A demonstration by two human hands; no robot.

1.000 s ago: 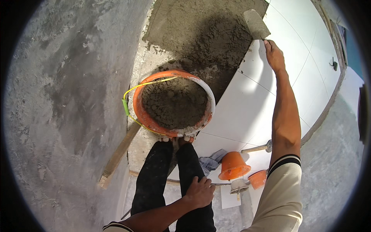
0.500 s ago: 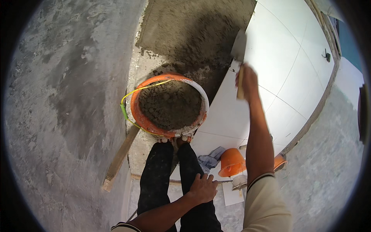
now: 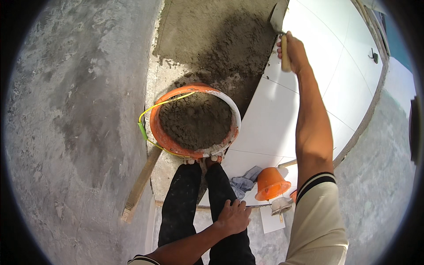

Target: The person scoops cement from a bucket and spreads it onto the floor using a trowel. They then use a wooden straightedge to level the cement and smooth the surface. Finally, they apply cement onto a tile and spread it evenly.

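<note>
My right hand point(image 3: 297, 52) is wrapped round the wooden handle of a trowel point(image 3: 285, 56), out over the far right. The trowel's blade reaches the seam where the grey mortar bed point(image 3: 240, 42) borders the white floor tiles point(image 3: 260, 123). My left hand point(image 3: 234, 216) lies on my right knee with its fingers apart, holding nothing. Just beyond my feet stands an orange bucket point(image 3: 155, 117) filled with dark, crumbly mortar point(image 3: 194, 121). Its yellow handle with a green grip hangs over the left side.
A grey wall point(image 3: 75, 132) runs along the left, with a wooden board point(image 3: 141, 185) leaning near it. At right lie a grey cloth point(image 3: 243, 183), a tipped orange pail point(image 3: 271, 183) and a whitish tool point(image 3: 281, 205). A small dark object point(image 3: 374, 56) sits on the far tiles.
My right hand has moved the trowel farther away along the tile edge, its blade now at the far end of that seam. My left hand stays on the knee.
</note>
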